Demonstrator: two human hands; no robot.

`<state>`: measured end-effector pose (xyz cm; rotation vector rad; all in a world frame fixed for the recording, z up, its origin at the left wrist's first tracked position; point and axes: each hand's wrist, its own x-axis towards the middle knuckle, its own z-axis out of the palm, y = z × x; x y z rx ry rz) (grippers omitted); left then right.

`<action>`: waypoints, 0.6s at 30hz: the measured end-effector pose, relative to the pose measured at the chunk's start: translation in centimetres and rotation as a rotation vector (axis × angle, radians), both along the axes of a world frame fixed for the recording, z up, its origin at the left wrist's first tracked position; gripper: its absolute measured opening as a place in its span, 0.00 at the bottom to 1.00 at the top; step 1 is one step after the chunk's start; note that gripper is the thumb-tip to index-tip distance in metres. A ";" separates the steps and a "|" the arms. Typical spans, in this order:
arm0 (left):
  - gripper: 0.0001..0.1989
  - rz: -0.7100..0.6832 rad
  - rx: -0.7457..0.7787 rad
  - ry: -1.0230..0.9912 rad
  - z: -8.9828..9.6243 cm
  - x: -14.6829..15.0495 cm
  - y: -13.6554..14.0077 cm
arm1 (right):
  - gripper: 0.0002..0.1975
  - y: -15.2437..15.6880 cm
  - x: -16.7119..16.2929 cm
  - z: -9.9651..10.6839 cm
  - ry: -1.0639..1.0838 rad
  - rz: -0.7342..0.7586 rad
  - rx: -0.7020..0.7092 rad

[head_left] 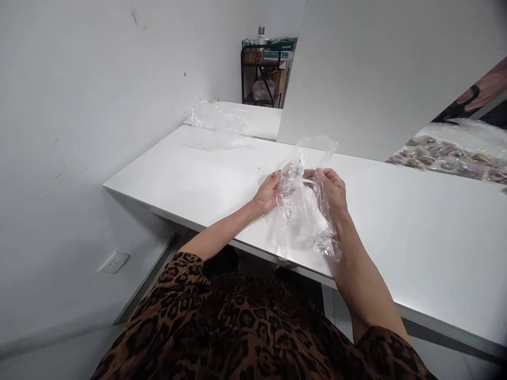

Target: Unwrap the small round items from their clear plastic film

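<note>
A crumpled clear plastic bag (pixel 303 214) is stretched between my two hands, above the front part of the white table (pixel 190 184). My left hand (pixel 268 193) grips its left side, fingers closed on the film. On the other side my right hand (pixel 333 190) pinches the bag's upper edge between thumb and fingers. Fingertips show pinkish through the film near the middle. The lower part of the bag hangs down toward my right forearm. Whether anything lies inside the bag, I cannot tell.
More clear plastic film (pixel 217 119) lies at the table's far left corner. A tall grey partition (pixel 348 79) rises behind the table. Several wrapped items (pixel 447 153) lie beyond it at right. A black shelf rack (pixel 261 68) stands at the back, and a wall socket (pixel 114 262) is low on the left.
</note>
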<state>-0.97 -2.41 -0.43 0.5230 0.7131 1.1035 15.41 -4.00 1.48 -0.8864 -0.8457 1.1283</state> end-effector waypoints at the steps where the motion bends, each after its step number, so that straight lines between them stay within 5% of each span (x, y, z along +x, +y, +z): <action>1: 0.18 -0.058 -0.018 -0.015 0.2 -0.1 0.0 | 0.12 -0.3 -0.1 0.4 0.010 0.014 0.031; 5: 0.35 -0.146 0.017 -0.014 0.5 -0.7 0.0 | 0.09 -1.3 0.3 1.5 0.048 0.084 0.105; 10: 0.32 -0.130 0.135 0.147 -0.5 -1.6 1.4 | 0.07 -1.2 2.2 1.6 0.030 0.050 0.230; 15: 0.35 0.135 0.479 0.458 -0.8 -3.0 2.5 | 0.07 0.4 4.1 1.0 0.115 0.078 0.242; 18: 0.35 0.014 0.620 0.510 -0.3 -2.9 2.5 | 0.07 1.0 4.1 0.7 0.221 0.111 0.204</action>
